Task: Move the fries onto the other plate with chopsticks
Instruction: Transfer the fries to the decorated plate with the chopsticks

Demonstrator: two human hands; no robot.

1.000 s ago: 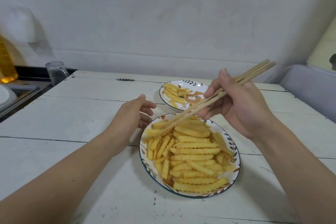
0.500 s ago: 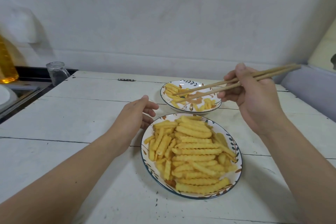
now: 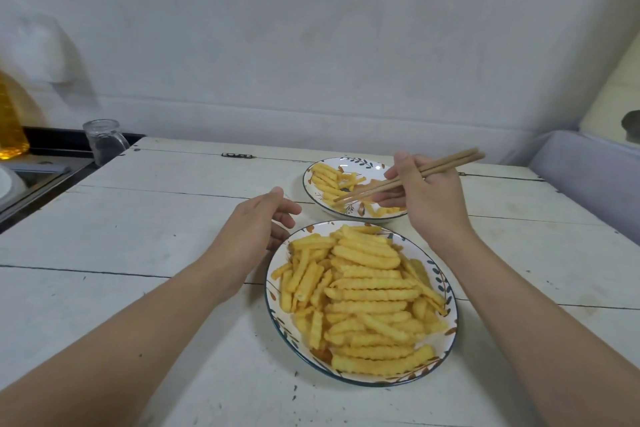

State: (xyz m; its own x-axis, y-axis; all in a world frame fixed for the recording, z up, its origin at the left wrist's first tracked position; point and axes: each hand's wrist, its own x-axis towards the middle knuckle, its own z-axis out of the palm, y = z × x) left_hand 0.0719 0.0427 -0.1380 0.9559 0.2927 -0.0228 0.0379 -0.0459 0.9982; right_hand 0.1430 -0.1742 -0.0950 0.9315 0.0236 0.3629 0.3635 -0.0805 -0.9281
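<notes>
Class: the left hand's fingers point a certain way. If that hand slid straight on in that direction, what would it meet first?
Probably the far plate: the left hand points forward and right, toward its near-left rim. Depth is unclear, so it might pass between both plates.

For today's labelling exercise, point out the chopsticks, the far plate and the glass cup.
chopsticks [image 3: 377, 186], head view, on the shafts between the fingers and the tips.
far plate [image 3: 360, 161], head view, on its back rim with the leaf pattern.
glass cup [image 3: 102, 142], head view, on its clear side wall.
</notes>
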